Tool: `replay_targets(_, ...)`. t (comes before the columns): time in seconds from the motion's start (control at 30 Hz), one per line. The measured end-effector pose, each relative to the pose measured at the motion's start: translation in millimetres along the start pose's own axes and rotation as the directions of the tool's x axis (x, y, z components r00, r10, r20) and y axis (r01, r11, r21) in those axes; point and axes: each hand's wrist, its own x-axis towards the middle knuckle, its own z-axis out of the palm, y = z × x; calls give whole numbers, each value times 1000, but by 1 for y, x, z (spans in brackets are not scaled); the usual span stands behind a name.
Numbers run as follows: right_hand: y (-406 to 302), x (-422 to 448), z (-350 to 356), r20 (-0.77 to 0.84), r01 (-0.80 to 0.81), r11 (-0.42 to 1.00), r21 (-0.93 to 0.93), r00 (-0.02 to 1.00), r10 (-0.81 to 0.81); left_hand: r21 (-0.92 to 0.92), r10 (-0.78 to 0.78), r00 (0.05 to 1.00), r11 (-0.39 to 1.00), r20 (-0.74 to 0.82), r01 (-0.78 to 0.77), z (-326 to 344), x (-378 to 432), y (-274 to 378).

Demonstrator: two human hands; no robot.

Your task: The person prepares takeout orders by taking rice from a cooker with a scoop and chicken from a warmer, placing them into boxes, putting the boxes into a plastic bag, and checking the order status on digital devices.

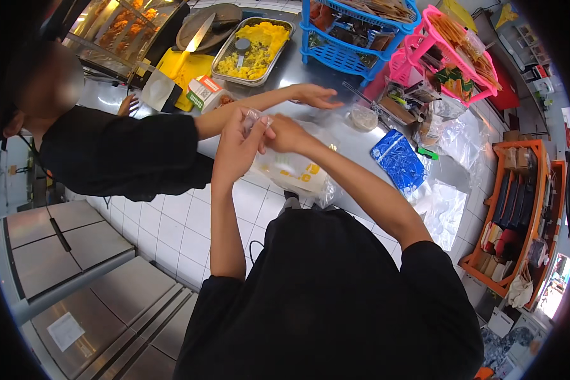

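My left hand (pixel 235 149) pinches a small piece of clear plastic (pixel 252 118) between thumb and fingers. Pressed up against it is my right hand (pixel 287 134), its fingers curled and partly hidden, so its grip is unclear. Below both hands, a whitish translucent plastic bag (pixel 294 173) with yellow print lies at the near edge of the steel table (pixel 285 78). A co-worker's forearm (pixel 247 108) reaches across just beyond my hands, with that person's open hand (pixel 317 96) over the table.
Farther back are a tray of yellow food (pixel 266 35), a knife (pixel 194 40) on a yellow cutting board (pixel 171 66), and a paper food box (pixel 204 93). Blue (pixel 356 61) and pink racks (pixel 456 57) stand right of them. A blue packet (pixel 399 159) lies near my right arm.
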Motion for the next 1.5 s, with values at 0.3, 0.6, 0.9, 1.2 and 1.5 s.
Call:
replay_targets(0.3,21,4,39,-454,50,999,-17,890,-52,-33,38,999,999,13,-38,6,1,-14)
replay_targets(0.6,40,-70,6,-139,-118,897,427,971,194,435,115,993,892,38,-120,16,-27,-73)
replay_targets(0.9,53,-164,-24,14,-294,933,209,955,298,824,189,981,550,39,-139,56,-32,-66)
replay_targets(1.2,79,-175,-4,-198,-219,881,419,925,323,944,243,967,329,-80,-5,70,-43,-80)
replay_targets(1.5,66,-167,12,-295,-428,894,130,844,447,862,162,987,498,19,-99,80,-32,-87)
